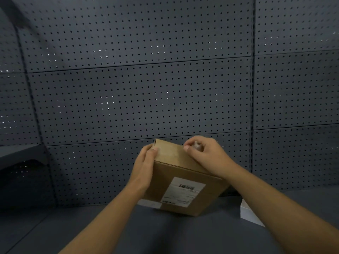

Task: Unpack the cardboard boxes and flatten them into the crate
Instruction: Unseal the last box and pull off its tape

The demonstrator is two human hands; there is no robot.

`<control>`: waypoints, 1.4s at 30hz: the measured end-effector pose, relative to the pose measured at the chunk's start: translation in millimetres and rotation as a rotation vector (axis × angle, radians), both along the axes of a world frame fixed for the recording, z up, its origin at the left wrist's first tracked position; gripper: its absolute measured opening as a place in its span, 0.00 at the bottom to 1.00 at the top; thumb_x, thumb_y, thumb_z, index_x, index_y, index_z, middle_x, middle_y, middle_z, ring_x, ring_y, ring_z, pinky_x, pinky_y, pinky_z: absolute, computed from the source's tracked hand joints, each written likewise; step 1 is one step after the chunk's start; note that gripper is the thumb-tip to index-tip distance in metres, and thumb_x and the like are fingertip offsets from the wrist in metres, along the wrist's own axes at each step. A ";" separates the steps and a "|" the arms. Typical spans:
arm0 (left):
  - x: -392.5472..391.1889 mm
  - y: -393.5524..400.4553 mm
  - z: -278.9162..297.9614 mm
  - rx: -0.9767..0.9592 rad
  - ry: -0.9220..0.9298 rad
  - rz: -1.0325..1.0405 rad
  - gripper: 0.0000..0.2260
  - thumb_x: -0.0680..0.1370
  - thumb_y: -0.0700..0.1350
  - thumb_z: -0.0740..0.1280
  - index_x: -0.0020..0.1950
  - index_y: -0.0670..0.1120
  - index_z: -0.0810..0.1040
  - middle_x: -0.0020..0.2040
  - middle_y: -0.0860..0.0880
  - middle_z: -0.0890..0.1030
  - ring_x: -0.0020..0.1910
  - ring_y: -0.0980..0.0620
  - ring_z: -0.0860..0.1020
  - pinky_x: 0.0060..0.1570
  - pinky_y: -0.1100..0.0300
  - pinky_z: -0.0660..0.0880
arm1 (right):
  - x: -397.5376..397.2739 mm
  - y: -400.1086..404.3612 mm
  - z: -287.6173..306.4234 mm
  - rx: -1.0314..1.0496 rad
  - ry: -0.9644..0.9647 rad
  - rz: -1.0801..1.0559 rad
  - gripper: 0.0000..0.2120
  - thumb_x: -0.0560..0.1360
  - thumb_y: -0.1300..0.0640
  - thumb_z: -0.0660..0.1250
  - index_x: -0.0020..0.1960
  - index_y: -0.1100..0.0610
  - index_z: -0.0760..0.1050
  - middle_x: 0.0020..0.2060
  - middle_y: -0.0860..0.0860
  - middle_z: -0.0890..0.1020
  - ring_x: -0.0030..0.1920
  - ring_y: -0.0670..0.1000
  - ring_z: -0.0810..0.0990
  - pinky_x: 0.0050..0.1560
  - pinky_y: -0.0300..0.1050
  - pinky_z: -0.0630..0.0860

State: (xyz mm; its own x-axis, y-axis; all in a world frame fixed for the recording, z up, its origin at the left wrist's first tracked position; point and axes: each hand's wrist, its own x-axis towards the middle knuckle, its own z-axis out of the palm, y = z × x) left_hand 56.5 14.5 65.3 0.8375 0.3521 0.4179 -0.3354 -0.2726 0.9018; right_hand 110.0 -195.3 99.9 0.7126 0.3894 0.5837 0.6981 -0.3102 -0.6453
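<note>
Your two bare arms reach in from the bottom edge, the nearest things to you. They go up toward a brown box (180, 182) that sits at about 6 o'clock, a little above the bottom middle. The box stands tilted on the dark table (55, 226), with one corner toward you.

Your left hand (145, 161) lies flat against the box's left side at about 9 o'clock from the box. Its fingers are straight and its thumb rests on the top edge. Your right hand (203, 154) is on the box's top at about 1 o'clock. Its fingers are curled tight and they pinch something small and dark there; it is too blurry to tell what.

A white label (183, 192) with a bar code is stuck on the side facing you. A white thing (250, 215) lies on the table at 3 o'clock from the box, partly hidden by your right arm. A gray wall full of little holes (146, 88) stands behind it all.
</note>
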 end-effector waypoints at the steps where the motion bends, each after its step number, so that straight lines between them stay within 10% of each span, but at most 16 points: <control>1: -0.4 2.3 -3.7 -0.027 0.019 0.010 0.20 0.79 0.67 0.57 0.64 0.58 0.75 0.57 0.49 0.80 0.54 0.48 0.79 0.48 0.50 0.74 | 0.0 -0.4 0.3 -0.098 -0.027 -0.003 0.06 0.81 0.50 0.68 0.56 0.47 0.82 0.52 0.46 0.79 0.50 0.44 0.78 0.50 0.38 0.73; 7: -8.7 25.3 -20.6 -0.010 0.083 -0.073 0.14 0.80 0.68 0.56 0.60 0.64 0.73 0.60 0.50 0.79 0.58 0.49 0.78 0.59 0.46 0.77 | -2.9 6.7 0.6 -0.216 -0.020 0.113 0.11 0.79 0.50 0.71 0.61 0.45 0.83 0.51 0.35 0.78 0.51 0.31 0.75 0.51 0.31 0.69; 15: -27.9 33.8 -58.5 0.128 0.214 -0.144 0.20 0.84 0.67 0.47 0.76 0.68 0.53 0.66 0.64 0.68 0.66 0.59 0.71 0.72 0.53 0.69 | 2.7 33.9 -21.8 -0.328 -0.085 0.051 0.06 0.76 0.47 0.74 0.53 0.42 0.85 0.47 0.39 0.80 0.50 0.42 0.78 0.56 0.53 0.79; 27: -24.1 47.3 -78.2 0.247 -0.084 0.098 0.20 0.85 0.55 0.60 0.78 0.56 0.67 0.69 0.62 0.72 0.67 0.69 0.71 0.59 0.75 0.70 | 9.8 45.0 -29.8 -0.379 -0.183 0.050 0.06 0.79 0.50 0.72 0.55 0.44 0.84 0.46 0.42 0.78 0.49 0.42 0.76 0.54 0.49 0.78; 36: -21.6 58.1 -70.3 0.461 -0.032 0.071 0.22 0.85 0.55 0.62 0.79 0.57 0.67 0.75 0.66 0.64 0.75 0.66 0.64 0.74 0.56 0.68 | 18.1 53.9 -27.7 -0.486 -0.238 0.033 0.16 0.78 0.45 0.71 0.66 0.44 0.81 0.50 0.41 0.73 0.52 0.42 0.75 0.54 0.46 0.77; 42: -15.8 43.2 -56.9 0.543 0.021 0.209 0.19 0.85 0.53 0.60 0.77 0.59 0.68 0.67 0.66 0.67 0.55 0.66 0.74 0.59 0.54 0.76 | 26.0 61.9 -17.3 -0.539 -0.279 0.006 0.14 0.75 0.42 0.73 0.59 0.44 0.84 0.45 0.41 0.74 0.47 0.42 0.75 0.52 0.51 0.76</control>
